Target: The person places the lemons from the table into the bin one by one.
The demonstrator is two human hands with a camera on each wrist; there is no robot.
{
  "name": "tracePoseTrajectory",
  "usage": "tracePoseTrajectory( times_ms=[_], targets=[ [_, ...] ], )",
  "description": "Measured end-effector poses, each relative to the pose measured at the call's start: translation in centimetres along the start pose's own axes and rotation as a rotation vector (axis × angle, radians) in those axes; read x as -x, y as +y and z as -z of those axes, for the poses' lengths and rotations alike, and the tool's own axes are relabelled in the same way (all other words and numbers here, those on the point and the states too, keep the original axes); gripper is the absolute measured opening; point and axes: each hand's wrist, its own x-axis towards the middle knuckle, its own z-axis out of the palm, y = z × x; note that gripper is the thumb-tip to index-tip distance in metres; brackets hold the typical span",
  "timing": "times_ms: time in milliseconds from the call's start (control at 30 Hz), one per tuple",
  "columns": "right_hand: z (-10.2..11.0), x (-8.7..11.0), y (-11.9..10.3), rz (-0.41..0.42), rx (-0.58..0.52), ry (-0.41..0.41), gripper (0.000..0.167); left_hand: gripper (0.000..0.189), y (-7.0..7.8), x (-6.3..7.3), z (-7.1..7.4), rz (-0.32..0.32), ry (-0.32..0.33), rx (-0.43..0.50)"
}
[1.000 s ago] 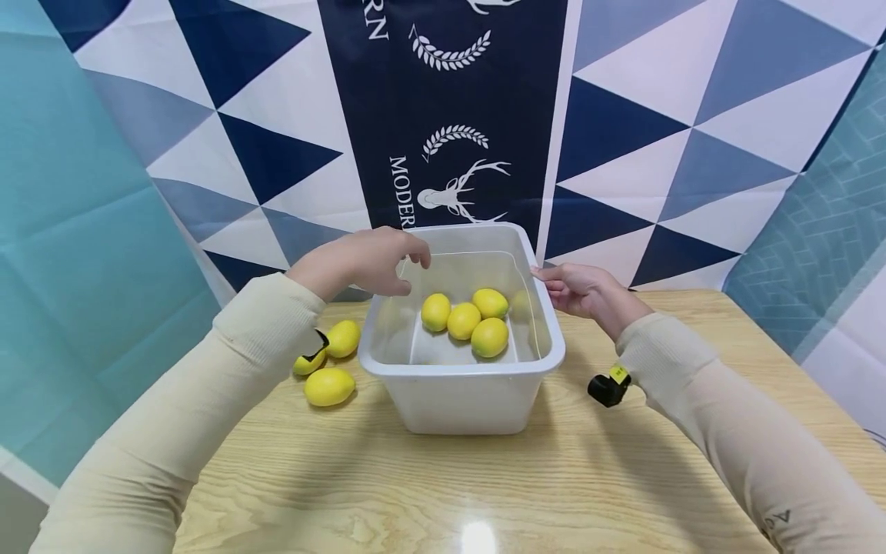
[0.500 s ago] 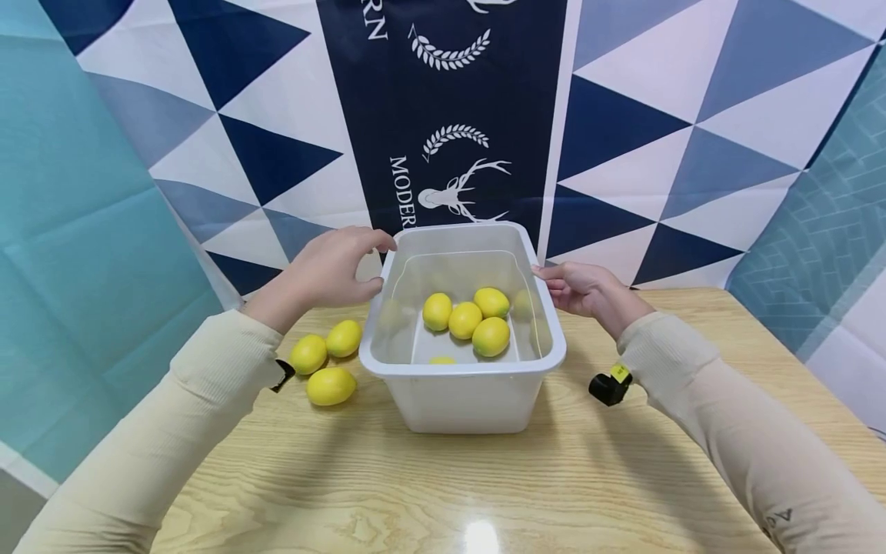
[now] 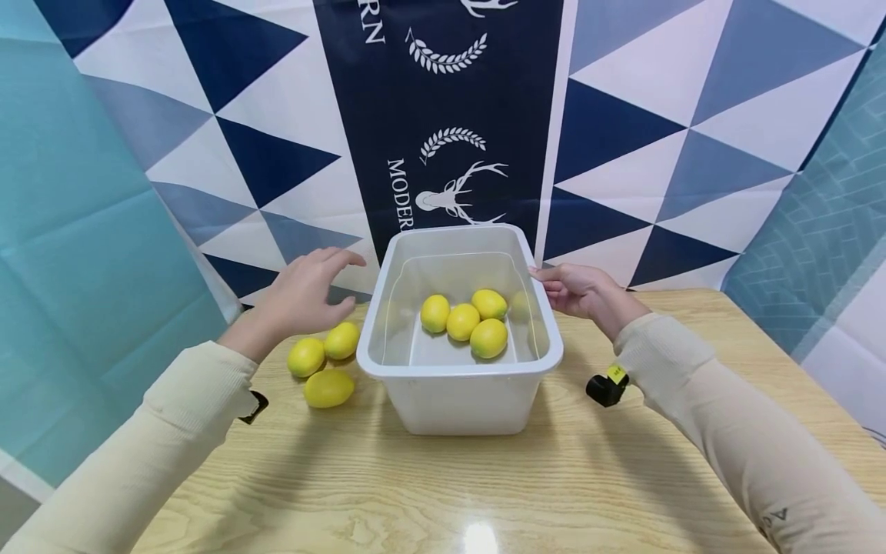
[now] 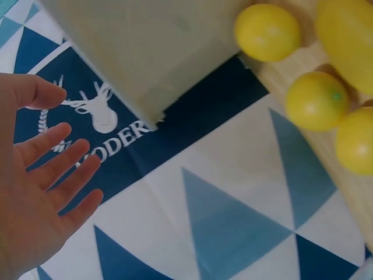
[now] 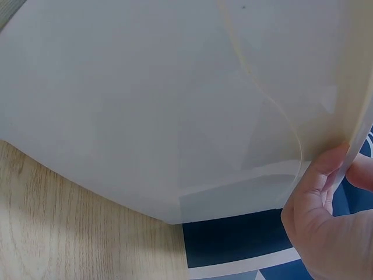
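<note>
A pale grey plastic tub (image 3: 457, 404) stands upright on the table, with several yellow lemons (image 3: 488, 338) on its floor. My right hand (image 3: 584, 292) pinches its right rim between thumb and fingers; the right wrist view shows the thumb and fingers (image 5: 315, 192) on either side of the wall. To the left of the tub, my left hand (image 3: 298, 296) hovers with fingers spread and nothing in them. Close below it lie loose lemons (image 3: 328, 388) on the table, which the left wrist view also shows as a cluster of lemons (image 4: 317, 100) beside the tub.
The wooden table (image 3: 332, 477) extends in front of and to the right of the tub. Directly behind the tub hangs a patterned cloth (image 3: 450, 100) with triangles and a deer print. A black wrist camera (image 3: 607, 390) hangs under the right sleeve.
My left hand has moved left from above the tub to over the loose lemons. A lemon top showing briefly behind the tub's near wall is now hidden. The right hand stays at the rim.
</note>
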Motion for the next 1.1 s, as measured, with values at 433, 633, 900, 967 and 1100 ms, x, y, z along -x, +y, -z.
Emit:
tracePoseTrajectory(
  times_ms=[433, 633, 900, 967, 1100],
  targets=[
    [0.0, -0.2, 0.1, 0.014, 0.01, -0.01, 0.018, 0.056, -2.3, 2.3, -3.0, 0.053, -0.001, -0.04],
    [-0.1, -0.2, 0.1, 0.015, 0.014, -0.015, 0.017, 0.059, -2.8, 3.6, -4.1, 0.053, 0.002, -0.084],
    [0.0, -0.4, 0.1, 0.008, 0.012, -0.023, 0.016, 0.062, -3.0, 4.8, -5.4, 0.072, -0.019, -0.103],
    [0.0, -0.4, 0.1, 0.01, 0.015, -0.022, 0.017, 0.061, -3.1, 5.1, -5.7, 0.059, -0.008, -0.108],
    [0.0, -0.3, 0.1, 0.013, 0.017, -0.021, 0.019, 0.059, -3.0, 5.7, -6.4, 0.037, 0.0, -0.122]
  ],
)
